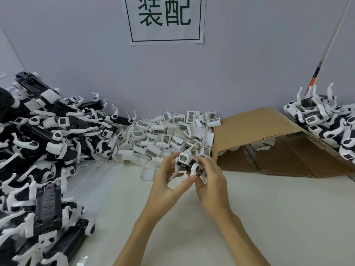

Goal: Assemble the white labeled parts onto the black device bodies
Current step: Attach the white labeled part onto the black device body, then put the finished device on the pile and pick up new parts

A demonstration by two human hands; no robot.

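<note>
A: Where is the piece being worked on?

B: Just below the middle of the view, held above the table (pixel 269 217) — a black device body (pixel 189 166) with a white labeled part (pixel 183 158) seated on its far end, the face with two dark dots turned toward the camera

A: And the hands?

B: Both grasp it. The left hand (pixel 169 181) comes in from 7 o'clock, its fingers curled round the near side and the thumb tip pressing under the white round end. The right hand (pixel 209 181) comes in from 5 o'clock and wraps the body's right end, fingers bent over the top

A: What sits around it?

B: Directly beyond, at 12 o'clock, a heap of loose white labeled parts (pixel 165 135) lies against the wall, many showing printed barcode-like stickers. At 9 o'clock a large pile of black bodies (pixel 44 150) with white clips spreads from the wall down to the lower left corner. At 2 o'clock a flattened cardboard box (pixel 255 129) lies open, and at 3 o'clock, on its raised flap, rests another pile of assembled units (pixel 326 120)

A: Anything on the wall?

B: A white paper sign (pixel 165 20) with two large dark characters in a frame, at 12 o'clock, top edge
</note>
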